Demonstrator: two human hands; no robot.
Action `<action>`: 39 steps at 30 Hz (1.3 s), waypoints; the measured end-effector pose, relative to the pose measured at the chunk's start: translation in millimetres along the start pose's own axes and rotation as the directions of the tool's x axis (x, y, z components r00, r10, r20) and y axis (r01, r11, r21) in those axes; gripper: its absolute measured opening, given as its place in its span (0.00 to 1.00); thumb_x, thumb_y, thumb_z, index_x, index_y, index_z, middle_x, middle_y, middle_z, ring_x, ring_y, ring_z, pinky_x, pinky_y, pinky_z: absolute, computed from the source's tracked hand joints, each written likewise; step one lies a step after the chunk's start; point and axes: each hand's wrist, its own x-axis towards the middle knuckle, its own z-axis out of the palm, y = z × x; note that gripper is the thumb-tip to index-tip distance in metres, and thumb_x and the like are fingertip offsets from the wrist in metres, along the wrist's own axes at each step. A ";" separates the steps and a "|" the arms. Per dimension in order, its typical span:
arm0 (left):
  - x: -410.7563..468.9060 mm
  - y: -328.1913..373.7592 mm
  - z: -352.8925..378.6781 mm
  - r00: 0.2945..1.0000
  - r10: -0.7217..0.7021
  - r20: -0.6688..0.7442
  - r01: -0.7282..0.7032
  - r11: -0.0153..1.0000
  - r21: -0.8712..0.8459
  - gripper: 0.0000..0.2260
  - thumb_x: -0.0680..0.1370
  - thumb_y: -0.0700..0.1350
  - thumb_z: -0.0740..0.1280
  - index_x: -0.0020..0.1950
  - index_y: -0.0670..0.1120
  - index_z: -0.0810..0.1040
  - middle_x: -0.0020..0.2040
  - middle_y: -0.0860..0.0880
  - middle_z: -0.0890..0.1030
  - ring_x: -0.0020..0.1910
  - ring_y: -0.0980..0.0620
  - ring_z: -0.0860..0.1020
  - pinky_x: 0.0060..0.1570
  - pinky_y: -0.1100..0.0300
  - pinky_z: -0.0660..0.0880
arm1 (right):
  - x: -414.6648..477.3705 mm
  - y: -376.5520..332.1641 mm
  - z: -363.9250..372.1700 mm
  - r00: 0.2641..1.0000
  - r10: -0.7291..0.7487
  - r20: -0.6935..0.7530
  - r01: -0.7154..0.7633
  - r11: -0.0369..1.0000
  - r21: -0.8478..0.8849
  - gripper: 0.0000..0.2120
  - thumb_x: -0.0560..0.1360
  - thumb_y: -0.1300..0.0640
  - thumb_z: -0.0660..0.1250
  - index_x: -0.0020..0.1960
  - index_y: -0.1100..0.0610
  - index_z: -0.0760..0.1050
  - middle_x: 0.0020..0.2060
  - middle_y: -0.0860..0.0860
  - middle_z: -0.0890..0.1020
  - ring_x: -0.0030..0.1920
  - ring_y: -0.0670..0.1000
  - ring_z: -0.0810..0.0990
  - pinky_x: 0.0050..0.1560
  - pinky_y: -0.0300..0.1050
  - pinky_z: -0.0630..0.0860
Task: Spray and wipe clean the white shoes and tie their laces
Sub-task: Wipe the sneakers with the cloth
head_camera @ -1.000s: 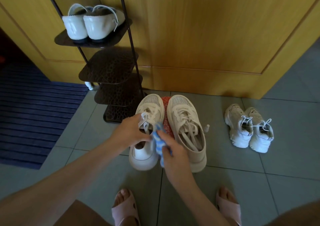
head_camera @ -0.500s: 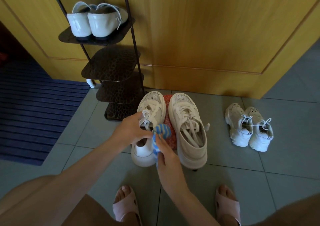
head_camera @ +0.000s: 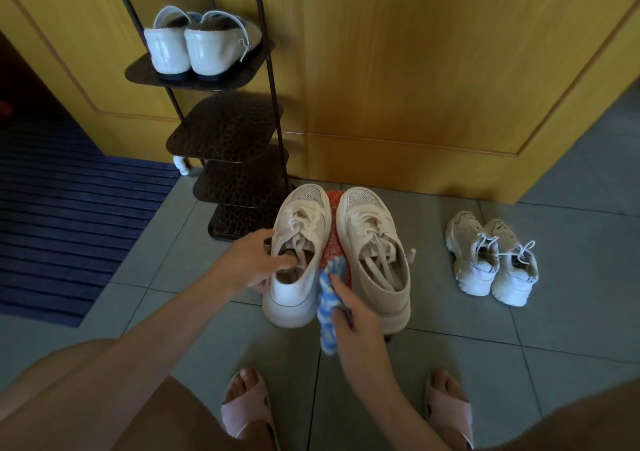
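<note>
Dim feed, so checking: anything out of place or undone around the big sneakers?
Laces on the right big sneaker lie loose, trailing into its opening, unlike the tied small pair. A red patterned cloth sits between it and the left big sneaker, partly hidden.

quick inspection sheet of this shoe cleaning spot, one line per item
surface: grey tiled floor
job's things: left sneaker and right sneaker side by side, laces loose; blue-white cloth between their heels; smaller sneaker pair to the right, laces tied
clutter: red patterned item between the big sneakers; small white object beside right sneaker
hands: left hand grips left sneaker's collar, fingers inside; right hand holds cloth
cables: nothing seen
surroundings: shoe rack with white shoes on top; blue mat; wooden door
</note>
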 end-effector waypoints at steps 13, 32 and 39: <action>-11.4 -12.0 5.6 0.994 -0.087 -0.066 0.085 0.996 -0.040 0.02 0.75 0.41 0.67 0.46 0.46 0.77 0.37 0.51 0.81 0.33 0.52 0.83 0.25 0.71 0.73 | -4.1 4.9 27.0 0.997 -0.072 0.008 0.073 0.988 -0.134 0.24 0.80 0.67 0.54 0.73 0.52 0.62 0.70 0.48 0.68 0.70 0.45 0.66 0.69 0.38 0.62; -20.3 -15.6 13.0 0.990 -0.140 -0.026 0.119 0.913 -0.389 0.06 0.79 0.40 0.61 0.46 0.40 0.76 0.47 0.40 0.78 0.34 0.46 0.80 0.32 0.55 0.81 | -40.7 4.0 27.7 0.998 -0.042 -0.036 0.046 0.991 0.127 0.21 0.80 0.63 0.58 0.61 0.36 0.71 0.35 0.52 0.79 0.33 0.42 0.73 0.38 0.37 0.70; -29.7 -16.4 8.8 0.991 -0.121 0.047 0.130 0.891 -0.435 0.05 0.80 0.42 0.60 0.49 0.43 0.75 0.44 0.44 0.79 0.36 0.47 0.80 0.34 0.58 0.80 | -26.6 7.1 43.5 0.942 -0.294 -0.164 0.265 0.947 -0.180 0.27 0.79 0.68 0.57 0.73 0.49 0.56 0.69 0.35 0.60 0.69 0.29 0.56 0.63 0.21 0.58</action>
